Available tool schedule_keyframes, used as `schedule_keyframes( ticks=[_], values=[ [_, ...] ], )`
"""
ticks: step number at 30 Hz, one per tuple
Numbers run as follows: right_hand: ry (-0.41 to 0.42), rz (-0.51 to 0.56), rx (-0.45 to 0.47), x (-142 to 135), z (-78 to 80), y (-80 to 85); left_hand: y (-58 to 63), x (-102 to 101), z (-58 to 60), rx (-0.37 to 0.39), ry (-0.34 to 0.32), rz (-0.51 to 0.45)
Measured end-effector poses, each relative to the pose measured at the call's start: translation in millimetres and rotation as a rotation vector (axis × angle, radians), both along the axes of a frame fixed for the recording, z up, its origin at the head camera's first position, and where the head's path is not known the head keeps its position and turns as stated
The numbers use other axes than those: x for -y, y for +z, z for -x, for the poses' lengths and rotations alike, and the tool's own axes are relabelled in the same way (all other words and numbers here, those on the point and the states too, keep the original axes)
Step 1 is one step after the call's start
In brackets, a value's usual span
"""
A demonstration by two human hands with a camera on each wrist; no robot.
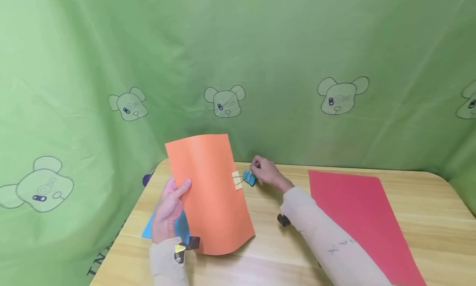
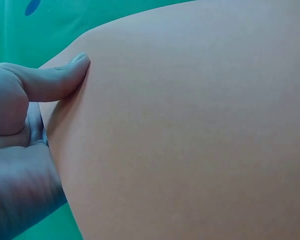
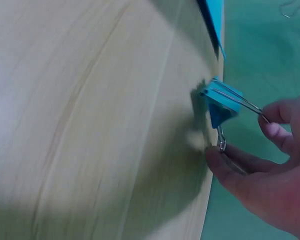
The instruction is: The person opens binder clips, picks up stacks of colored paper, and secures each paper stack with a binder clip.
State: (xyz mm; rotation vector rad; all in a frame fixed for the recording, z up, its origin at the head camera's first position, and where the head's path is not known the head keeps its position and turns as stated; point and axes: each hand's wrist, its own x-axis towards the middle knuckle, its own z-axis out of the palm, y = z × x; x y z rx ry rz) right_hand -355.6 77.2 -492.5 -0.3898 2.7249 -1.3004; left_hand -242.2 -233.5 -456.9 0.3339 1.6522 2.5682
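Observation:
An orange sheet of paper (image 1: 210, 195) stands raised in front of me, bowed along its length. My left hand (image 1: 168, 211) grips its left edge, with the thumb (image 2: 60, 82) on the front face. A pale yellow binder clip (image 1: 238, 181) sits on the sheet's right edge. Just right of that edge, my right hand (image 1: 268, 172) pinches a blue binder clip (image 1: 249, 178) by its wire handles. In the right wrist view, one handle of the blue clip (image 3: 222, 102) is between fingertips and the other lies against another digit.
Blue paper (image 1: 182, 227) lies on the wooden table (image 1: 267, 253), partly behind the left hand and orange sheet. A large red sheet (image 1: 357, 211) lies to the right, partly under the right forearm. A green curtain (image 1: 282, 50) hangs behind the table's back edge.

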Motion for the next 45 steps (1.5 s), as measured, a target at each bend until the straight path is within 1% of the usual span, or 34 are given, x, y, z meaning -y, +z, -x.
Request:
schedule_keyframes(
  ticks=[5,9,11,17,19,24,28,31,34,36,40,42,45],
  values=[
    [-0.015,-0.007,0.032,-22.5,-10.5,7.5,0.7,-11.8,2.9,0.004,-0.036,0.015],
    [-0.014,-0.008,0.062,-42.6,-22.2,20.1,3.0,-23.9,4.4,0.003,-0.076,0.042],
    [-0.029,-0.021,0.077,-53.5,-29.4,27.3,4.6,-31.8,5.0,0.007,-0.085,0.060],
    [-0.107,-0.061,0.151,-89.9,-54.7,45.8,6.7,-61.7,8.5,0.026,-0.067,0.117],
    [-0.118,-0.061,0.142,-103.0,-62.1,49.1,5.6,-70.6,9.7,0.032,-0.070,0.130],
    [-0.121,-0.030,0.103,-134.1,-82.9,58.1,-1.2,-90.0,11.3,0.055,-0.095,0.130],
    [-0.134,0.006,0.109,-156.2,-108.1,66.6,-9.2,-105.6,12.5,0.080,-0.114,0.111],
    [-0.152,0.003,0.100,-173.8,-128.7,71.5,-17.2,-114.6,14.1,0.111,-0.139,0.111],
    [-0.175,-0.013,0.071,-192.4,-147.1,75.7,-26.0,-120.8,15.2,0.144,-0.146,0.155],
    [-0.194,-0.043,0.055,-206.0,-158.4,78.7,-31.3,-124.4,15.4,0.165,-0.142,0.191],
    [-0.252,-0.075,0.036,-233.4,-180.6,84.8,-39.7,-128.4,16.1,0.195,-0.140,0.260],
    [-0.282,-0.054,0.020,-247.5,-191.6,87.2,-42.7,-129.1,16.3,0.208,-0.139,0.293],
    [-0.305,0.015,-0.021,-266.2,-205.8,89.4,-45.9,-128.4,17.1,0.206,-0.124,0.356]
  ],
)
